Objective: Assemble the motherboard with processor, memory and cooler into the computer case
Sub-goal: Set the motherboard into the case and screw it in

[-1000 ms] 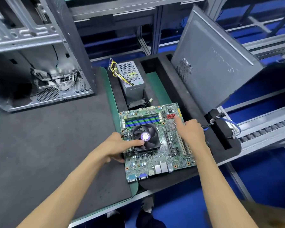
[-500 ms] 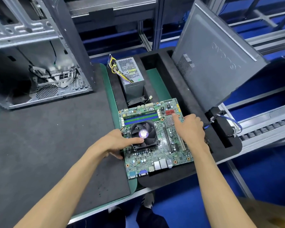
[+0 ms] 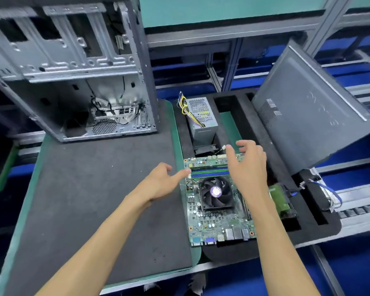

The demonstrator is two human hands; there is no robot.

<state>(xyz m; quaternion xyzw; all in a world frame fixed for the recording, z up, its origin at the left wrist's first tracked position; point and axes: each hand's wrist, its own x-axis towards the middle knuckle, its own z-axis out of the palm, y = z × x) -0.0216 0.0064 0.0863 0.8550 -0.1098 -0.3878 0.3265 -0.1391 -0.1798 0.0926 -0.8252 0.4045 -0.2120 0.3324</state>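
Note:
The green motherboard (image 3: 219, 223) lies flat on the black foam tray (image 3: 320, 231). A black cooler fan (image 3: 215, 192) sits on its middle, and blue and green memory sticks (image 3: 209, 173) lie along its far edge. My left hand (image 3: 161, 182) hovers at the board's far left corner with fingers loose and the index finger reaching toward the memory. My right hand (image 3: 247, 165) is spread over the board's far right part and holds nothing. The open grey computer case (image 3: 77, 82) stands at the back left on the dark mat (image 3: 90, 199).
A grey power supply (image 3: 202, 120) with yellow wires stands in the foam tray behind the board. The case's side panel (image 3: 314, 116) leans at the right. A small green card (image 3: 280, 199) and blue cables (image 3: 333, 195) sit in the tray's right slots. Conveyor rails run further right.
Both hands have let go of the board and cooler and moved toward the board's far edge. The view has shifted, showing more of the case and the board lower in the frame.

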